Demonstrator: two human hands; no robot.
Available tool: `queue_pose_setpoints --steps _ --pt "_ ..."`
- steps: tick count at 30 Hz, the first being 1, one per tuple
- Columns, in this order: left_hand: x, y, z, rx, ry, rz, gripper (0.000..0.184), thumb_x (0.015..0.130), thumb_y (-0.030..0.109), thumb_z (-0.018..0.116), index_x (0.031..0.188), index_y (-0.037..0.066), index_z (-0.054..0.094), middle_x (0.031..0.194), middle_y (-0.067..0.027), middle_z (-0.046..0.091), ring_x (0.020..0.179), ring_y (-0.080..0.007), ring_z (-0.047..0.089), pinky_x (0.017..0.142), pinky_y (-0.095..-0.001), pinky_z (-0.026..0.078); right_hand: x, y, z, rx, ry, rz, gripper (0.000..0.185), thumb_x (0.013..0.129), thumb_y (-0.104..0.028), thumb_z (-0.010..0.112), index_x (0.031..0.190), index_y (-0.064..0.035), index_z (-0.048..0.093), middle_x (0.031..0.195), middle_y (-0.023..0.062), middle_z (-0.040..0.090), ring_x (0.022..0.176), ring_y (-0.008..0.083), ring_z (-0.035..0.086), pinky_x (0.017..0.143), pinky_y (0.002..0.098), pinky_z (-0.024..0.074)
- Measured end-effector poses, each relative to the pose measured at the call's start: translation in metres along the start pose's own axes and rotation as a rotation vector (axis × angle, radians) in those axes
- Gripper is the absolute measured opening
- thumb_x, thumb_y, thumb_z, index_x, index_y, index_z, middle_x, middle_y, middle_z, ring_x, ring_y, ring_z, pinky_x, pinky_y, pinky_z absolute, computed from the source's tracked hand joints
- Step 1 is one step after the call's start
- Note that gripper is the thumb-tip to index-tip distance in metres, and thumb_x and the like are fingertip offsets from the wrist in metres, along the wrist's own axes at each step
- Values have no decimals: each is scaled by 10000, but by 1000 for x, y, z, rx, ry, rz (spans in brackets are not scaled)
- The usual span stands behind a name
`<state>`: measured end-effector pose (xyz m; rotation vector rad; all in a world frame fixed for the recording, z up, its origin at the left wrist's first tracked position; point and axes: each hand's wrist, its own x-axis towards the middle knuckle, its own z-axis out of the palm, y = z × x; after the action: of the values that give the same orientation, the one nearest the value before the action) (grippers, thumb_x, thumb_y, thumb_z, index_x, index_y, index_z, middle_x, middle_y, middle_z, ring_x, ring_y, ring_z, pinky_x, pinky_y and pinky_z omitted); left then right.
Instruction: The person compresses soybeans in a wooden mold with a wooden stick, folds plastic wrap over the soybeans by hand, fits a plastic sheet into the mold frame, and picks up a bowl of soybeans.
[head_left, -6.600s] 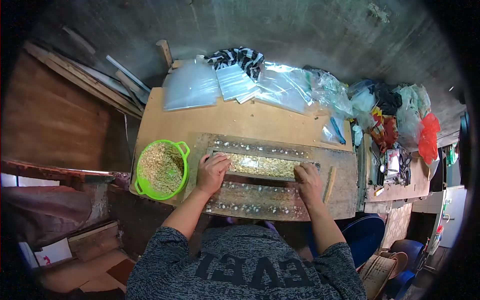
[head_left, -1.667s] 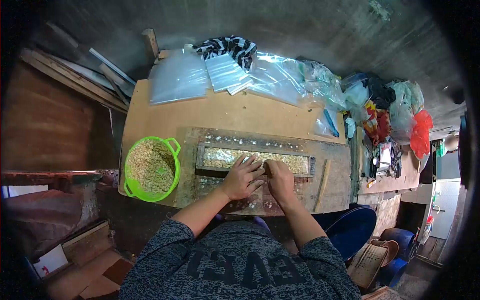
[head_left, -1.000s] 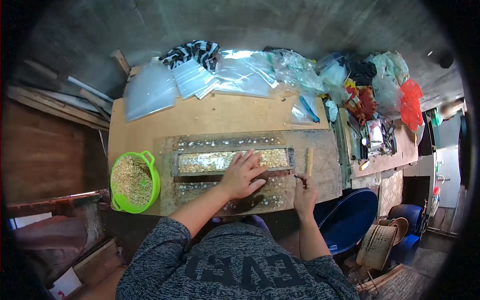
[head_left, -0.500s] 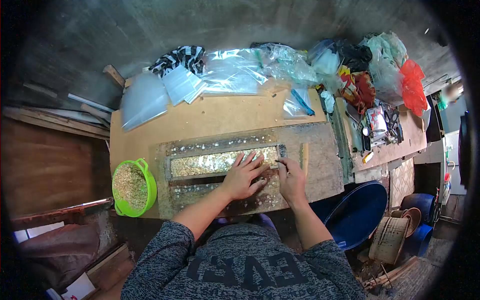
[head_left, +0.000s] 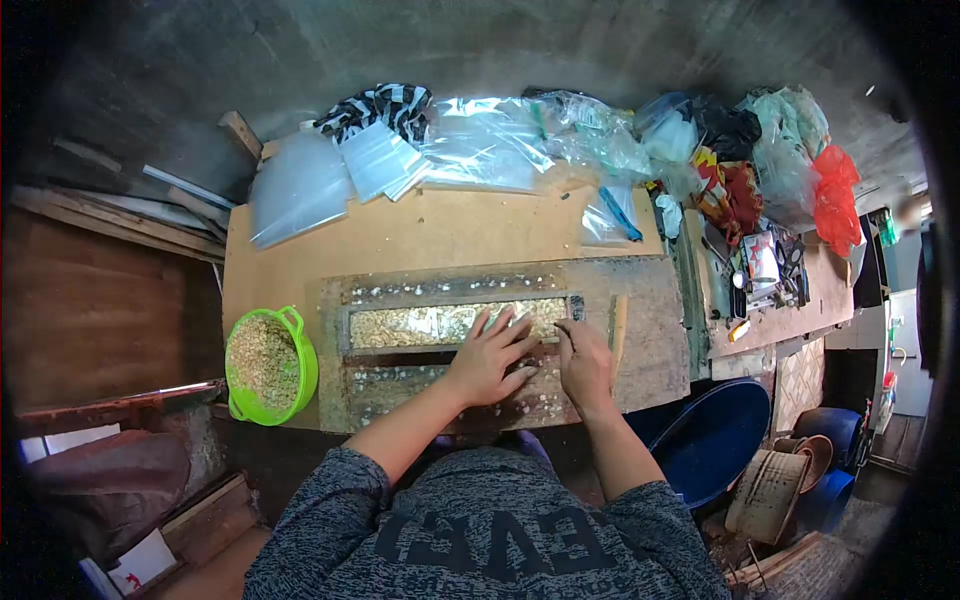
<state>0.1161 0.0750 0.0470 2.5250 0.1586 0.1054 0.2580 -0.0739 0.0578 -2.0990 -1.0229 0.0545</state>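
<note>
My left hand [head_left: 490, 365] lies with its fingers spread over the near edge of a long narrow wooden frame [head_left: 348, 332], its fingertips on the filling. The slot holds pale, flaky pieces [head_left: 400, 326] that look like grain or chips, with a shiny clear plastic film over part of them. At the frame's right end, my right hand [head_left: 586, 370] is closed, thumb and forefinger pressed together by the corner. Whatever it pinches, if anything, is hidden. Under the frame is a worn wooden board [head_left: 650, 330].
A green basket [head_left: 308, 365] of similar pale flakes stands at the table's left edge. Clear plastic sheets [head_left: 300, 195] and bags [head_left: 590, 130] line the back. A wooden stick [head_left: 619, 325] lies right of my right hand. Tools [head_left: 785, 270] clutter the right side; a blue tub [head_left: 715, 440] stands below.
The view has shifted slightly, so the table's contents appear a little further right. Both hands stay at nearly the same places, the left still spread and the right still closed at the frame's end.
</note>
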Motion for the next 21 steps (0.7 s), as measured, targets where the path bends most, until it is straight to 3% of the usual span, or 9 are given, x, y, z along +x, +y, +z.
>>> queue_pose_setpoints --steps 6,15,21 --pt "-24 -10 -7 27 85 -42 554 891 419 649 1366 138 604 1519 -153 461 1457 -389 338 1204 -577 184 2 -11 6 61 -22 104 169 887 -21 635 1042 -26 704 971 187 700 916 377 673 798 432 540" --pt "-25 -12 -8 -16 87 -42 554 902 428 635 1368 132 597 1525 -145 459 1468 -385 324 1209 -578 175 7 -18 23 -103 -122 -99 162 876 -20 676 1034 -27 712 944 191 704 874 359 688 776 414 547" --pt "-43 -17 -20 34 127 -102 561 907 452 629 1371 139 599 1525 -157 454 1451 -403 342 1192 -602 191 2 -23 21 26 -35 0 152 887 -21 670 1034 -9 706 956 192 709 880 345 703 780 399 552"
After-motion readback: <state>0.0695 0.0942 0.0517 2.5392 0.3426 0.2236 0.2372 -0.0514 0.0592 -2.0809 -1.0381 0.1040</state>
